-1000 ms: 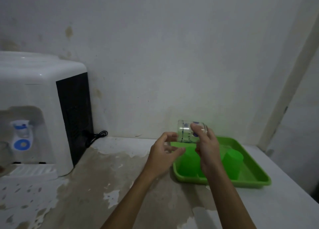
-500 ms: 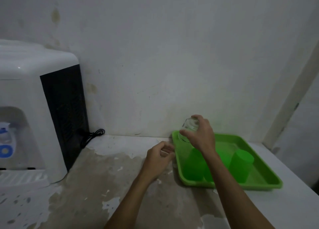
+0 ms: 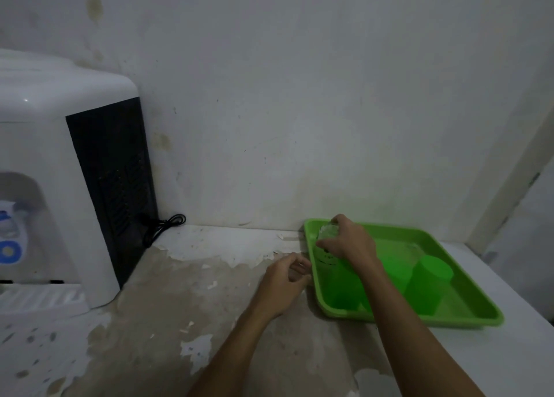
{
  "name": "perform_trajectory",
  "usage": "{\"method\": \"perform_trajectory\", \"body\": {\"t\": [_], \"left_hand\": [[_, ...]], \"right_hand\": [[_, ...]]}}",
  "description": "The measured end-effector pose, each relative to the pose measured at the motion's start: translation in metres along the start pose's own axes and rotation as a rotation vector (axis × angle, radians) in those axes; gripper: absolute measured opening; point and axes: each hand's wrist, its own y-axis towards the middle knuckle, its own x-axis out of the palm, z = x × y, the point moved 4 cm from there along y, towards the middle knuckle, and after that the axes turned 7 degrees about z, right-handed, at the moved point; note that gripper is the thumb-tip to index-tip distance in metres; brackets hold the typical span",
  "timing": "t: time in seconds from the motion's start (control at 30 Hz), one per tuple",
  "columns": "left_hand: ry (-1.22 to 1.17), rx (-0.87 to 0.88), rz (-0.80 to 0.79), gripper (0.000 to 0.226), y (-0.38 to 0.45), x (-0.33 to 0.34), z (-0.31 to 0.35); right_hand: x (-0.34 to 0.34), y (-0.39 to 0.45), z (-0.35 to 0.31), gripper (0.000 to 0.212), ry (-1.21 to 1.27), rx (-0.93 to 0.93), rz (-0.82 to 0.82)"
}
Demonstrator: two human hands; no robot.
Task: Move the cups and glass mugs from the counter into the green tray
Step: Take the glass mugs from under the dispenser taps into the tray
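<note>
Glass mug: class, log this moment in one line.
right hand: holds glass mug | place: green tray, far-left corner | left hand: empty

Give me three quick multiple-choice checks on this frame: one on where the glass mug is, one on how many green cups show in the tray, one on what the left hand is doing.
1. Where is the glass mug?
A. on the dispenser
B. at the tray's far left corner
C. on the bare counter by the cable

2. How many green cups show plainly in the tray?
A. none
B. two
C. five

3. What is the left hand doing?
A. holding nothing, loosely curled over the counter
B. gripping a green cup
C. lifting the tray

Answers:
1 B: the right hand holds the mug from above, inside the tray's far left corner.
2 B: one cup stands right of the forearm, another left of it; more may hide behind the arm.
3 A: its fingers are bent with nothing between them, just left of the tray's rim.
</note>
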Motion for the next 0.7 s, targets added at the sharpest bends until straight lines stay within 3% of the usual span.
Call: {"method": "perform_trajectory", "body": {"t": [0.7], "left_hand": [[-0.014, -0.003, -0.024, 0.017, -0.0050, -0.0052, 0.0056]], "right_hand": [[0.0019, -0.0030, 0.0003, 0.060, -0.060, 0.015, 0.000]]}}
